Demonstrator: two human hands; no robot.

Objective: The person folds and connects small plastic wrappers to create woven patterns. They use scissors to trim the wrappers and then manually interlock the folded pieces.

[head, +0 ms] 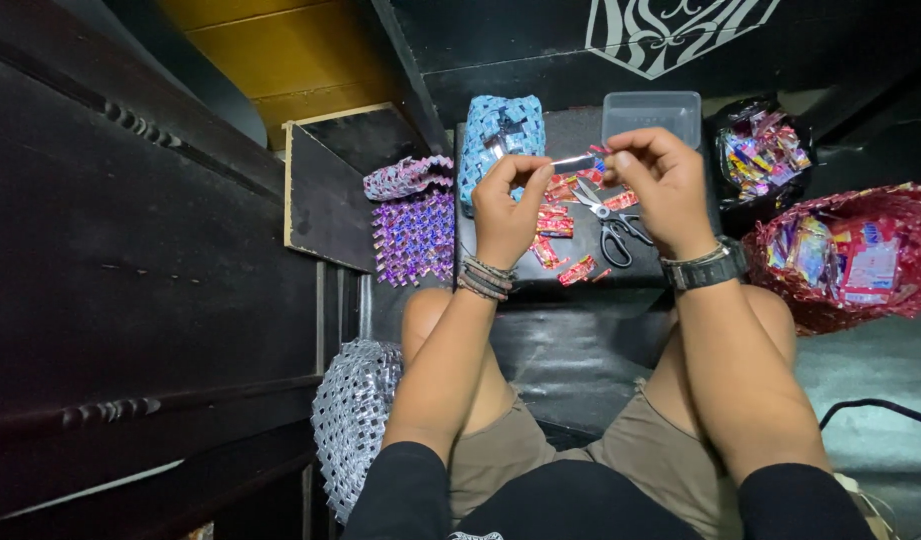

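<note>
I pinched one silver strip (573, 161) between my left hand (505, 210) and right hand (663, 190), fingertips clamped on its ends, just above one pair of scissors (611, 222).

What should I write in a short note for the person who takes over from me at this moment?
Left hand and right hand pinch a small silvery wrapper strip between them, above the black work surface.
Scissors and red folded wrapper pieces lie on it.
Done: blue woven piece, purple woven piece, silver woven piece exist.
Left: loose wrappers fill the red woven basket and a black bag.
</note>
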